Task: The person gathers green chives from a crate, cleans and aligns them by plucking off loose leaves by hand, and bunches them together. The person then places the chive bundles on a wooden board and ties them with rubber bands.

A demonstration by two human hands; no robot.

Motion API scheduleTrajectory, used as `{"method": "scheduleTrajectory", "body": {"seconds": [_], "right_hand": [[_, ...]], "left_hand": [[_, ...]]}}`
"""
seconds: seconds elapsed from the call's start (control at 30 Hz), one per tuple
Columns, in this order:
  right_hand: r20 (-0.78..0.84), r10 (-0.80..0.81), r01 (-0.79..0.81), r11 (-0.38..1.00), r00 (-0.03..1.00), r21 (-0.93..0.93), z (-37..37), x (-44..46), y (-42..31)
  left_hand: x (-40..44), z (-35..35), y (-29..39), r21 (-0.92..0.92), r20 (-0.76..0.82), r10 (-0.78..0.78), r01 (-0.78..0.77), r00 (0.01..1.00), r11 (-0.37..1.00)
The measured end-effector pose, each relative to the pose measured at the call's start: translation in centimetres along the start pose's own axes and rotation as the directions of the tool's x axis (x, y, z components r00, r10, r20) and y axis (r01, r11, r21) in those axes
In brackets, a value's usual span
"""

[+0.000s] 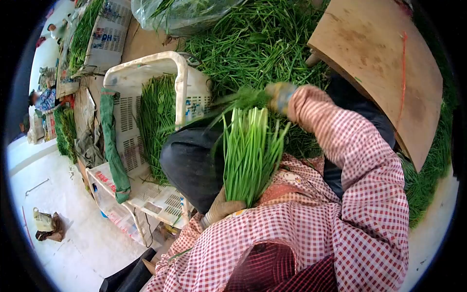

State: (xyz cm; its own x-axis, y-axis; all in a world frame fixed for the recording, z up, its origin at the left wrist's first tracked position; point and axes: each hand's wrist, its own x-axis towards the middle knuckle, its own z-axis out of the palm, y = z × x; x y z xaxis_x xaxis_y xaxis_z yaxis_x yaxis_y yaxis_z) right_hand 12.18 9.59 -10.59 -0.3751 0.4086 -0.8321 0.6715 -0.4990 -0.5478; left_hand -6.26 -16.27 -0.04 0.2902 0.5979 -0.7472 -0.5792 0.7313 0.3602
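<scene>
A thick bundle of garlic chives (253,151) lies over my lap, pale cut ends pointing away from me and green leaves toward me. My left hand (224,210), in a knit glove, is wrapped round its leafy end near my belly. At the pale end, my gloved right hand (280,97) is closed and blurred by motion. A wispy tuft of loose chive leaves (250,99) sticks out from its fingers over the cut ends. My checked sleeve hides part of what lies behind.
To the left, a white plastic basket (181,87) holds more chives (158,112). A large loose heap (262,44) spreads ahead, beside a clear plastic bag (182,19). A brown board (379,63) stands at right. Another person (46,100) sits far left.
</scene>
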Motion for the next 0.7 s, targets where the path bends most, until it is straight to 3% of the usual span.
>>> {"method": "scheduleTrajectory", "body": {"seconds": [0.03,0.1,0.13,0.2,0.37,0.43,0.47,0.5,0.57,0.6,0.63,0.7], "right_hand": [[-0.065,-0.259,0.169,0.780,0.964,-0.602,-1.9,0.4,-0.3],[-0.237,-0.232,0.136,0.923,0.944,-0.360,-4.2,2.8,0.4],[-0.300,-0.264,0.053,0.824,0.916,-0.565,-5.3,4.3,1.5],[-0.297,-0.272,0.009,0.751,0.915,-0.660,-6.3,5.7,3.8],[-0.193,-0.031,-0.145,0.552,0.981,-0.821,-5.3,4.9,6.1],[-0.111,-0.027,-0.074,0.589,0.993,-0.805,-5.7,1.7,4.2],[0.000,-0.019,0.014,0.713,1.000,-0.701,-5.9,-2.5,0.2],[-0.038,-0.378,0.255,0.692,0.925,-0.675,-6.4,-1.7,3.4],[-0.008,-0.627,0.589,0.736,0.779,-0.333,-5.8,-6.7,1.8],[-0.044,-0.829,0.728,0.514,0.558,-0.454,-4.4,-7.6,1.7],[-0.039,-0.881,0.727,0.414,0.472,-0.547,-3.0,-9.9,0.5],[0.089,-0.899,0.572,0.194,0.429,-0.797,-0.6,-12.8,-1.2]], "left_hand": [[-0.1,-0.1,0.1,-0.013,0.005,-0.002,0.002,1.000,1.000],[-0.4,-0.7,-0.2,-0.041,0.017,-0.012,0.013,1.000,0.999],[-0.4,-1.0,-0.4,-0.056,0.023,-0.011,0.012,1.000,0.998],[-0.8,-1.7,-0.9,-0.080,0.032,-0.004,0.007,0.999,0.997],[-1.3,-2.3,-1.3,-0.105,0.056,0.009,-0.003,0.998,0.994],[-1.3,-2.4,-1.3,-0.096,0.075,0.020,-0.013,0.997,0.995],[-1.3,-2.4,-1.3,-0.088,0.087,0.030,-0.022,0.996,0.996],[-1.2,-2.4,-1.2,-0.082,0.100,0.035,-0.027,0.994,0.996],[-1.1,-2.5,-1.3,-0.066,0.125,0.046,-0.038,0.991,0.997],[-1.1,-2.4,-1.3,-0.059,0.136,0.051,-0.043,0.989,0.997],[-1.1,-2.3,-1.4,-0.053,0.144,0.055,-0.048,0.988,0.997],[-1.1,-2.2,-1.4,-0.044,0.159,0.059,-0.052,0.985,0.998]]}}
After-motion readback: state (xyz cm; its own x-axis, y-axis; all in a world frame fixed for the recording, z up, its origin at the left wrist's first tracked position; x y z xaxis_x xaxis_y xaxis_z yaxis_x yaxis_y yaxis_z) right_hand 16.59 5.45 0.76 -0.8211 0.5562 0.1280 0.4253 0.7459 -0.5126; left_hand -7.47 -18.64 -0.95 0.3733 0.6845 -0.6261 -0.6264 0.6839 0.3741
